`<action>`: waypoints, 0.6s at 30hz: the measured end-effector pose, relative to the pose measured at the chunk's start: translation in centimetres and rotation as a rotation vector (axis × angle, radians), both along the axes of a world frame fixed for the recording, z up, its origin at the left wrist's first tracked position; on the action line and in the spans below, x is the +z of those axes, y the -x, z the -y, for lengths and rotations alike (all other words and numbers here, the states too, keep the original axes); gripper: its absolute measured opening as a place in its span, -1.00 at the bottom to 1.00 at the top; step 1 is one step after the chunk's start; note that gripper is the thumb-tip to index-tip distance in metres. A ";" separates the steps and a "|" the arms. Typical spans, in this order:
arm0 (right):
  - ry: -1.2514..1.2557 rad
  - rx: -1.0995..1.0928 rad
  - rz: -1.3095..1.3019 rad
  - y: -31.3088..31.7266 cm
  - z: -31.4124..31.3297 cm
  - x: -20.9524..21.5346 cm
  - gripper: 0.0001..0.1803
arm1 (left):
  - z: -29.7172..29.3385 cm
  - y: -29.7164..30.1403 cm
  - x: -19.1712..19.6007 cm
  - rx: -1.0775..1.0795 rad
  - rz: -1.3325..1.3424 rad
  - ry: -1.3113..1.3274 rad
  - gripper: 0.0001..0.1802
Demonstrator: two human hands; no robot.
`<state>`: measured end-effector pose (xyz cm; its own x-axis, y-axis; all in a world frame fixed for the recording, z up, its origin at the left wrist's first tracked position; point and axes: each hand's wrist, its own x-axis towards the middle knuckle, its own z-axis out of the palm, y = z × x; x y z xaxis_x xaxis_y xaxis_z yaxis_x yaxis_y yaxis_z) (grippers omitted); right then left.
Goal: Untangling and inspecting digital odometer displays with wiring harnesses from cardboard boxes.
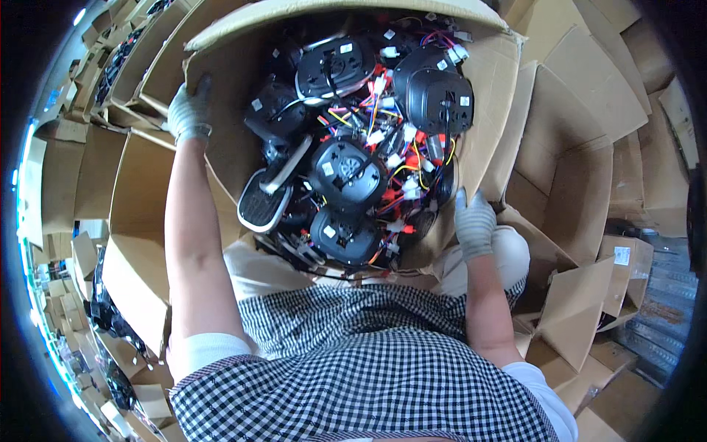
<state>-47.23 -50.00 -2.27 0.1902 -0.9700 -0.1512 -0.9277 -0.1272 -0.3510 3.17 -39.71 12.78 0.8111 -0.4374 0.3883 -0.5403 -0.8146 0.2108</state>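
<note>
In front of me a large cardboard box [479, 132] tilts toward my lap. Inside lies a jumble of black plastic housings [346, 173], some with silver rims, tangled with coloured wires [412, 169] ending in white and red connectors. My left hand [190, 114], in a pale knit glove, grips the box's left wall near its upper edge; some fingers are hidden behind the cardboard. My right hand [475, 227], gloved too, holds the near right side of the box with its fingers pointing away from me. Neither hand touches the housings.
Another open cardboard box [567, 169] stands at the right, with loose flaps bent outward. More cardboard boxes [140, 221] crowd the left side, some holding black parts [110, 317]. A grey ridged surface [652, 324] shows at the far right. My knees [508, 254] sit against the box's near side.
</note>
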 end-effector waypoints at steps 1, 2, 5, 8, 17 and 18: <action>-0.004 0.005 -0.003 -0.2 0.0 0.5 -0.42 | 0.0 -0.1 -0.4 -0.015 -0.044 0.035 -0.44; -0.025 0.005 -0.023 -0.3 0.0 0.8 -0.43 | -0.1 -0.1 -0.9 -0.029 -0.087 0.072 -0.46; 0.003 0.045 0.020 -1.2 -0.2 0.7 -0.44 | -6.6 -7.3 -7.6 -0.366 -0.448 0.559 -0.53; 0.065 0.031 -0.055 0.3 1.1 -0.7 -0.49 | -6.3 3.3 -7.8 -0.204 -0.095 0.321 -0.48; 0.208 0.079 -0.042 0.9 -1.1 -2.2 -0.51 | -6.1 26.2 -8.7 -0.719 -0.174 0.497 -0.66; 0.151 0.081 -0.056 0.8 -1.0 -1.7 -0.51 | -6.2 27.5 -9.7 -0.724 -0.143 0.477 -0.67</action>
